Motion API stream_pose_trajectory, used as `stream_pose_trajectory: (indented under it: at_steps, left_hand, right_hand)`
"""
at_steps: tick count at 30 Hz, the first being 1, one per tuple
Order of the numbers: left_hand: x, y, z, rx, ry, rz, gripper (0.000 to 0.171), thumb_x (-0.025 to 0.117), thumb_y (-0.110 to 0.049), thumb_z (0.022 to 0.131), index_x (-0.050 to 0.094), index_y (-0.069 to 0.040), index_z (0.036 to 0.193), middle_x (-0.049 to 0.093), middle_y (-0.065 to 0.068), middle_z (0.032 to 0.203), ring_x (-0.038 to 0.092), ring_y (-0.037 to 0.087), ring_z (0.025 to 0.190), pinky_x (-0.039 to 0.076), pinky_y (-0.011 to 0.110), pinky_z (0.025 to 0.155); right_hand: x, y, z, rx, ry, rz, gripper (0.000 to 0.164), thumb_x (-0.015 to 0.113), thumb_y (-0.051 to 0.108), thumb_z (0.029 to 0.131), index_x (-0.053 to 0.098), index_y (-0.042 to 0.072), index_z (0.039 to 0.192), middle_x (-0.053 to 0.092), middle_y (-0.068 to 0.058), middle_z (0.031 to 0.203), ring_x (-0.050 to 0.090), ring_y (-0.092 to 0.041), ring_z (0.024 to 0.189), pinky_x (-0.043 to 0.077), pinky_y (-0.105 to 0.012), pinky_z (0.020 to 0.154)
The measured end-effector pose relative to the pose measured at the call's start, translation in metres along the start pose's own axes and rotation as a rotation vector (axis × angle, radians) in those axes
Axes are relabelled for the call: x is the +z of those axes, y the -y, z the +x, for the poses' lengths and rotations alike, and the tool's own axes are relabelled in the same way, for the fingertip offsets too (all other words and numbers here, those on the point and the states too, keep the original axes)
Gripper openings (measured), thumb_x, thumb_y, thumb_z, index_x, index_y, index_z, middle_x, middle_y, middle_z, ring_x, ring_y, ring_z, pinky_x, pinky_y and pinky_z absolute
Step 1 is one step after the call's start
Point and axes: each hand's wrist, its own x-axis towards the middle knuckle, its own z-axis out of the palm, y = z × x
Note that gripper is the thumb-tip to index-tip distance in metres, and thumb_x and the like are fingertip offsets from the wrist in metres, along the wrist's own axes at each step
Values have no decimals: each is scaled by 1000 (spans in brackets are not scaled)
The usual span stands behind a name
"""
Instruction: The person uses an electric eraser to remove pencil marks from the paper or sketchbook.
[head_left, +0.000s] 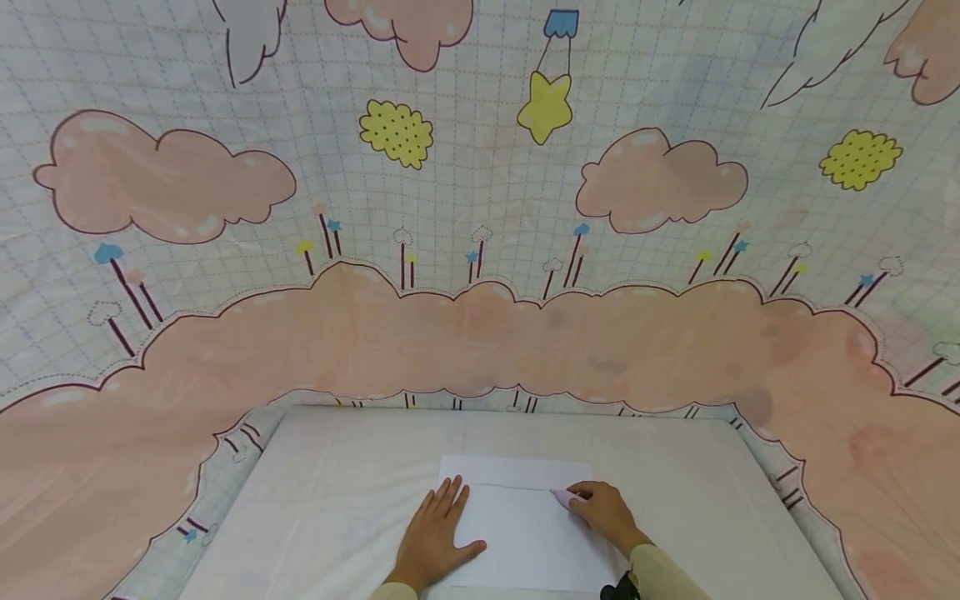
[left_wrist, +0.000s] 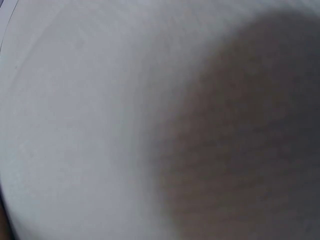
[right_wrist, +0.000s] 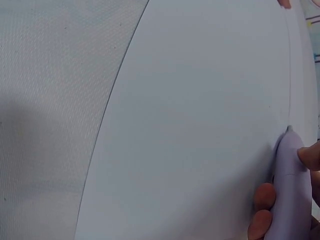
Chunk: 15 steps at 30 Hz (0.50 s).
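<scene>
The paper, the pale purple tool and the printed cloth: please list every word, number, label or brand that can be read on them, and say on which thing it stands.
There are none.
White paper sheet: blank, only a line across it.
Pale purple tool gripped by the right hand: no readable marking.
Printed cloth: pictures only, clouds and stars.
Left wrist view: too blurred to tell.

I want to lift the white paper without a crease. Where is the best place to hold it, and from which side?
Probably the far right corner of the white paper, approached from the right. The left hand lies flat on its near left part, and the right hand with the pale purple tool sits at the right edge. The sheet lies flat on the white cloth, so slide fingers under the edge.
</scene>
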Motion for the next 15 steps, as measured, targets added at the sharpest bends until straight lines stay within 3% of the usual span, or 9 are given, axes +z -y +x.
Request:
stream_pose_trajectory:
  at_steps: [7,15]
  left_hand:
    - [0,0,1,-1,9,-2,98,36,-84,84,37,-13,153,28,5,162,25,24,149,25,45,120]
    - [0,0,1,-4,-3,-7,98,36,-84,83,38,-14,152,29,4,161,26,24,149,25,45,119]
  right_hand:
    - [3,2,0,-9,23,43,23,70,15,85,75,7,106,67,-6,94,52,-11,53,41,-22,48]
    - [-1,5,0,-15,40,-3,23,71,17,85,75,9,106,69,-5,96,54,-10,55,43,-25,52]
